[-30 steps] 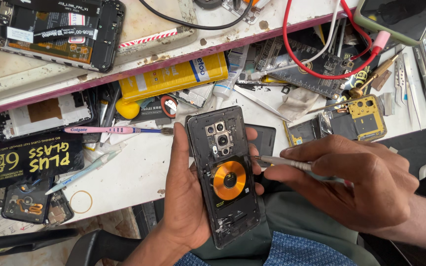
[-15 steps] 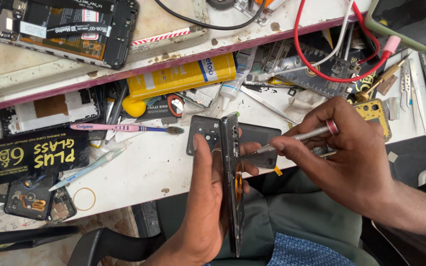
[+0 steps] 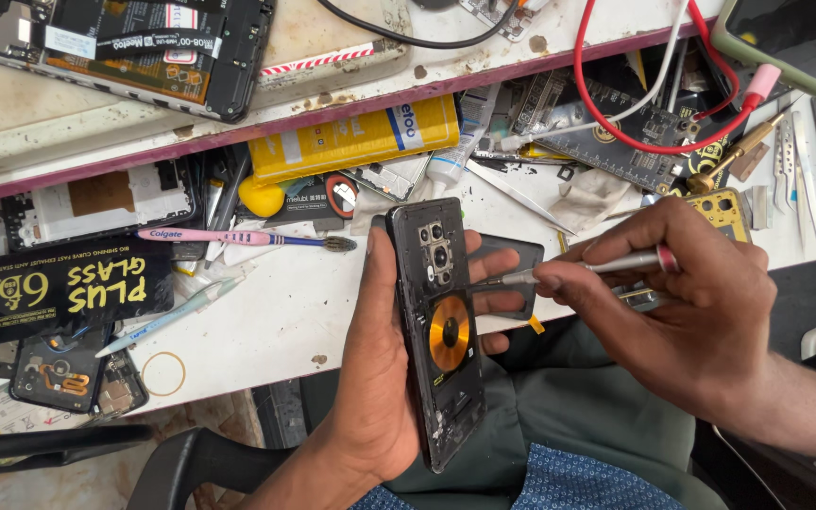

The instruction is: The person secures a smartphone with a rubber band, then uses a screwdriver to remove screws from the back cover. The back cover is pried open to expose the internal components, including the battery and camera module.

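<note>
My left hand [image 3: 375,378] grips an opened black phone [image 3: 438,331] from its left edge, tilted so its inside shows: camera modules near the top and a round copper coil in the middle. My right hand [image 3: 687,316] holds a slim silver screwdriver [image 3: 583,267] with a red ring on its end. The tool's tip touches the phone's right edge just below the cameras. Both hands are over my lap, just in front of the white workbench [image 3: 285,312].
On the bench lie a pink toothbrush [image 3: 238,237], a yellow tube [image 3: 351,142], a black box [image 3: 59,293], phone parts [image 3: 77,382], a rubber ring [image 3: 164,373] and red cable [image 3: 616,113]. An opened phone [image 3: 134,47] rests on the raised shelf. A chair arm [image 3: 181,463] is at lower left.
The phone was flat, then turned nearly edge-on, and is now tilted back so its inside shows. My right hand has brought the screwdriver tip onto the phone's right edge.
</note>
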